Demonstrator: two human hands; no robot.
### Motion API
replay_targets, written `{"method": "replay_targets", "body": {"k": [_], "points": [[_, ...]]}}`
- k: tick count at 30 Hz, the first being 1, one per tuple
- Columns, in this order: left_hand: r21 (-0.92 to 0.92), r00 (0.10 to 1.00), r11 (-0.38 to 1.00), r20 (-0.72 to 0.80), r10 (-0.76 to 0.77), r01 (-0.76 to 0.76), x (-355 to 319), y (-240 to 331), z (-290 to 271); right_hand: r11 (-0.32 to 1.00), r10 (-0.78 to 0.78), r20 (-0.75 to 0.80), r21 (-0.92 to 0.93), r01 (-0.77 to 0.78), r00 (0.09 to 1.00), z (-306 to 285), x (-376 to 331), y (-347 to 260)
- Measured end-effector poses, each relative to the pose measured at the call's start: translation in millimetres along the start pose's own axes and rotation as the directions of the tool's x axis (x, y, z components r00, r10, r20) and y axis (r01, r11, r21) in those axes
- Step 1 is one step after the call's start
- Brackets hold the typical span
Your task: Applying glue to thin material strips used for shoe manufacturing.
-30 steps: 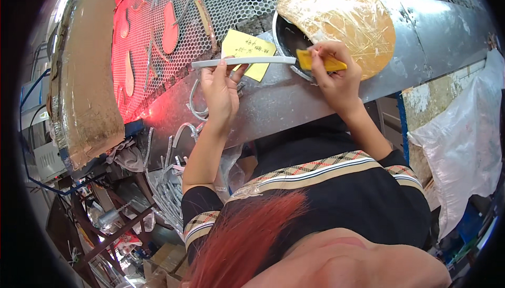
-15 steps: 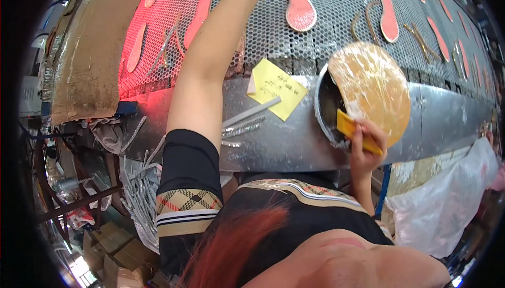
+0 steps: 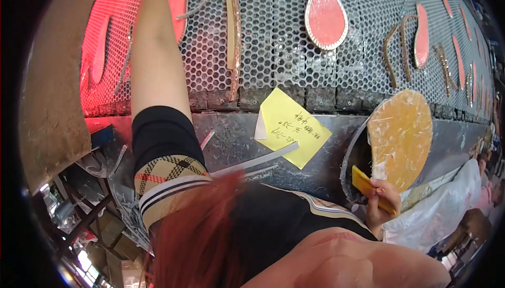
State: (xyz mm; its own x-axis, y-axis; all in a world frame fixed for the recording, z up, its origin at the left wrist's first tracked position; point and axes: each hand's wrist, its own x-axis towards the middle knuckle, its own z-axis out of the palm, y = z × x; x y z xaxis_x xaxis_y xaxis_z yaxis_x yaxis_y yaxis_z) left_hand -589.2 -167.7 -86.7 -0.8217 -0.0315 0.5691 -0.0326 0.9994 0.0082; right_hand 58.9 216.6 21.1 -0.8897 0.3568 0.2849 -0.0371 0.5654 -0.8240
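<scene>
My right hand (image 3: 385, 206) is closed around a flat yellow scraper (image 3: 362, 180), over the open side of a round pot (image 3: 347, 163). A round tan board (image 3: 402, 138), smeared with whitish residue, covers most of that pot. My left forearm (image 3: 158, 62) reaches away over the honeycomb-patterned conveyor belt (image 3: 268, 41), and its hand lies beyond the top edge. Close to that forearm lies a pink insole (image 3: 179, 4) with a light strip across it. Another pink insole (image 3: 327, 19) with a pale rim rests on the belt further right.
A yellow note (image 3: 294, 125) lies on the metal ledge (image 3: 226, 130), with a grey strip (image 3: 263, 157) partly over it. Glittery strips (image 3: 236, 41) and several more insoles are spread on the belt. Cardboard (image 3: 52, 77) stands at left, a plastic bag (image 3: 436, 211) at lower right.
The view has shifted, so the belt and ledge sit differently in it. My left hand has gone out past the top edge. My right hand still holds the scraper at the pot.
</scene>
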Motion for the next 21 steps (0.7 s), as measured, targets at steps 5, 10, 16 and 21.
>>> {"method": "replay_targets", "body": {"k": [5, 10, 16, 21], "points": [[0.0, 0.992, 0.993, -0.028, -0.12, 0.12, 8.7, -2.4, -30.4, 0.999, -0.008, 0.044, 0.049, 0.006, 0.999, -1.9, 9.1, 6.4], [-0.041, 0.982, 0.987, -0.102, -0.159, 0.156, 7.9, 23.3, -64.8, 0.996, -0.051, 0.05, 0.078, 0.047, 0.997, -1.2, 6.4, 9.4], [-0.096, 0.98, 0.991, -0.186, 0.071, -0.091, -10.9, 89.3, -94.6, 0.983, -0.148, 0.026, 0.113, 0.145, 0.989, -9.4, 2.7, 9.2], [-0.4, 0.847, 0.748, -0.296, 0.441, -0.53, -96.5, 127.4, -172.5, 0.974, -0.191, -0.044, 0.114, 0.195, 0.981, -13.4, 0.5, 5.0]]}}
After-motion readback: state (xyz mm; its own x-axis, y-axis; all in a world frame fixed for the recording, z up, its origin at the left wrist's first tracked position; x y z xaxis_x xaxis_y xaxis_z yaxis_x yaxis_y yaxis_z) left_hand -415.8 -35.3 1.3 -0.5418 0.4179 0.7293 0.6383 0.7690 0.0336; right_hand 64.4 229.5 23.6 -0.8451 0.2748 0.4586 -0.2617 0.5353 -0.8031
